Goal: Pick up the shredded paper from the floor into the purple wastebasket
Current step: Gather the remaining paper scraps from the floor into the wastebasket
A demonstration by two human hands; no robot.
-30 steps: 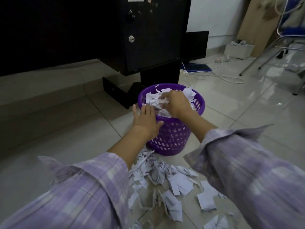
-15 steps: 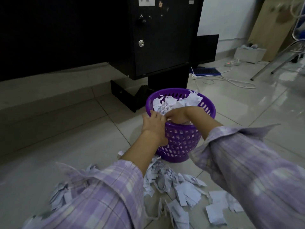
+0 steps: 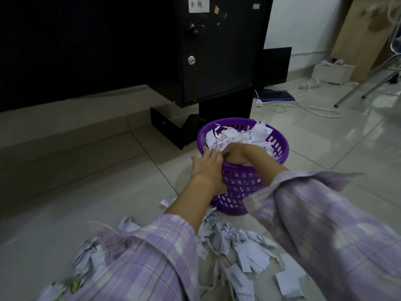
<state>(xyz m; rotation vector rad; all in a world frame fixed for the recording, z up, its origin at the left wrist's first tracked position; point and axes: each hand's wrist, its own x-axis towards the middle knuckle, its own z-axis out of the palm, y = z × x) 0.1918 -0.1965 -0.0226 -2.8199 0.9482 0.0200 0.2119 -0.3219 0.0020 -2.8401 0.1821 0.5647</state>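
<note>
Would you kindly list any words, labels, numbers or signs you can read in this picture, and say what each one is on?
None can be read.
White sticker at the top of the black cabinet: dark marks, too blurred to read.
Small grey tag on the same cabinet: too small to read.
Shredded paper on the floor: faint print, not legible.
Purple wastebasket: no lettering visible.
</note>
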